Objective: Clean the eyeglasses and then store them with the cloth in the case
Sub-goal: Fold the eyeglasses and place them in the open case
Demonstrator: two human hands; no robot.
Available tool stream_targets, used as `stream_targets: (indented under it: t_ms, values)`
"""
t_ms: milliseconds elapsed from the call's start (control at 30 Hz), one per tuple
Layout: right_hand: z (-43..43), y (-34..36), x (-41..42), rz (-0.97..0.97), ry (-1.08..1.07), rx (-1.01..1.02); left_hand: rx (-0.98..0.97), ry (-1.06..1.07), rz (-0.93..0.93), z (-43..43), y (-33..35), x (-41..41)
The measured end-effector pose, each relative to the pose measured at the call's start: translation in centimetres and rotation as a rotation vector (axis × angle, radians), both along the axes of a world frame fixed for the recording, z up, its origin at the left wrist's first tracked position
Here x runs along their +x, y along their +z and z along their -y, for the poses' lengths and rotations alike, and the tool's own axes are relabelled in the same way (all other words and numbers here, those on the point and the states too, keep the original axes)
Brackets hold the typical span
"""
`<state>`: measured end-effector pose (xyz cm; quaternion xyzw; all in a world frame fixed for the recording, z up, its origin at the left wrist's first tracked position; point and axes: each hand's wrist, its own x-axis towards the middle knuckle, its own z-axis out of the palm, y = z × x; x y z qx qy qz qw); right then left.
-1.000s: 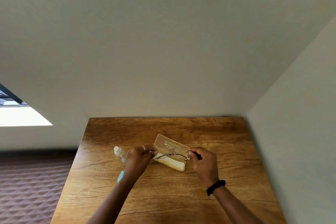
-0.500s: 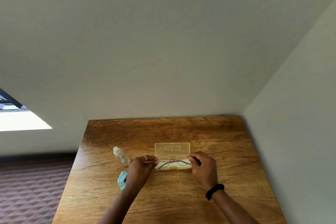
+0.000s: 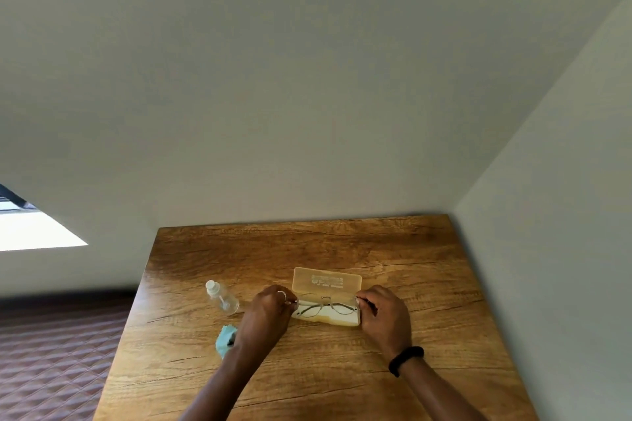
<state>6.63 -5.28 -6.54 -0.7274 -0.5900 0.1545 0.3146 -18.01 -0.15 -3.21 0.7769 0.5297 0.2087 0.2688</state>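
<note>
The case (image 3: pixel 326 278) is a long, shallow box of frosted, yellowish translucent plastic with rounded corners. Its lid stands open at the far side, with pale raised lettering too blurred to read. The eyeglasses (image 3: pixel 325 308) sit over the case's near tray: a thin dark wire frame with two rounded clear lenses. Their long axis runs side to side, in line with the case's length; whether they touch the tray cannot be told. The left hand (image 3: pixel 270 314), wearing a thin ring (image 3: pixel 281 294), pinches the frame at the case's left end with curled fingers. The right hand (image 3: pixel 384 314), with a black wristband (image 3: pixel 405 359), pinches the frame at the case's right end. A small clear plastic bottle (image 3: pixel 222 297) with a white cap lies tilted left of the case. A crumpled pale blue cloth (image 3: pixel 225 338) lies nearer and left of the case, partly behind the left wrist. All rest on a grained brown wooden table (image 3: pixel 342 386)
</note>
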Motion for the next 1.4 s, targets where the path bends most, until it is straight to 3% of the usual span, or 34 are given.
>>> stream_targets:
  t_ms: [400,667,867,1067,1400]
  values:
    - [0.9,0.0,0.2,0.073,0.02,-0.042,-0.055,0.003,0.013,0.3,-1.3,-0.8]
    - [-0.1,1.2,0.8,0.42,0.256,-0.109,-0.04,-0.055,0.016,0.8,-2.0,-0.9]
    - [-0.2,1.7,0.4,0.584,0.311,-0.153,-0.024,-0.127,-0.004,1.2,-2.4,-1.2]
    - [-0.4,2.1,0.7,0.537,0.28,-0.188,-0.018,-0.126,0.014,1.3,-2.5,-1.1]
    - [0.3,2.2,0.8,0.248,0.12,-0.167,-0.045,-0.09,0.014,1.5,-2.3,-0.9]
